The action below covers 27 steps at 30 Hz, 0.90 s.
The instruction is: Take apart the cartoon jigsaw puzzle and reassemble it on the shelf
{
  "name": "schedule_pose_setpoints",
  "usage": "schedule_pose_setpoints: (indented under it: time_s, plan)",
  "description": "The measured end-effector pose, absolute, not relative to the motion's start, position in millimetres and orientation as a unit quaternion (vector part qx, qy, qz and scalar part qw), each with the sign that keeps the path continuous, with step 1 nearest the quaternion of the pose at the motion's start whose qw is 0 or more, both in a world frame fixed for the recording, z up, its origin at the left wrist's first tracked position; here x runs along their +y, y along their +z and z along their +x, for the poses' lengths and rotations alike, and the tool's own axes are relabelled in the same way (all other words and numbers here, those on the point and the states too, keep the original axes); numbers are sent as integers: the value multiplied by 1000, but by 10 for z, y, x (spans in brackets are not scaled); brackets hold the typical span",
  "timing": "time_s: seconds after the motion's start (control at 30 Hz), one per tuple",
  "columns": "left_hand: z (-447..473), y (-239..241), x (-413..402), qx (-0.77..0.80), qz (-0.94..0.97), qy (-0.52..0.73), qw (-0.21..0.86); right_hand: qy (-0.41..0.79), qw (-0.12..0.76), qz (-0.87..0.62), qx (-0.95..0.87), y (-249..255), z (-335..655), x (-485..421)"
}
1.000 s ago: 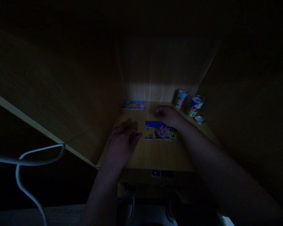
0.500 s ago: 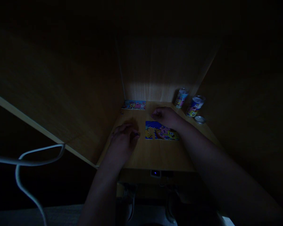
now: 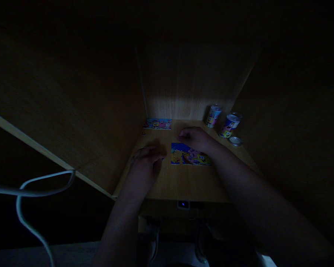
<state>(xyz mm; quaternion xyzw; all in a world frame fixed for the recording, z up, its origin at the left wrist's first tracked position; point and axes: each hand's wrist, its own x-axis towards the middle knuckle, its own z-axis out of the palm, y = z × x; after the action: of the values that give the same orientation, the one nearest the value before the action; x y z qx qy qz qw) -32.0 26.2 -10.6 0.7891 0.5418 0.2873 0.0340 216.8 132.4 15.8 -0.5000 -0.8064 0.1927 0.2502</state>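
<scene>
Holds left hand [image 3: 145, 162] low over the wooden tabletop [image 3: 183, 185], just left of the part-built SpongeBob jigsaw puzzle [image 3: 197, 158] with a gap toward its left end. Brings thumb near forefinger by a bluish speck [image 3: 163, 159], possibly a piece; too dim to tell if pinched. Curls right hand [image 3: 195, 138] at the puzzle's far edge, fingers bent inward; cannot tell if gripping anything. Farther back, at left, a picture strip [image 3: 157, 124]; at right, a rear can [image 3: 213, 116], a front can [image 3: 228, 127] and a round lid [image 3: 235, 141].

Very dim, near-black top, back panel [image 3: 180, 105] faintly lit
</scene>
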Motion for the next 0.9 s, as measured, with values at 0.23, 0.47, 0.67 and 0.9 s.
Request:
schedule_pose_setpoints:
  time_s: [0.23,0.47,0.67,0.9]
  plan:
    - [-296,-88,246,558,778,290,18,192,253,-496,-808,129,2169,1338]
    - [-253,-87,222,586,769,257,-16,200,249,-495,-808,123,2175,1338]
    - [-240,-83,210,591,762,265,-15,194,244,-499,-808,178,2154,1298]
    - [-257,-75,242,575,774,265,5,200,245,-496,-809,177,2145,1290]
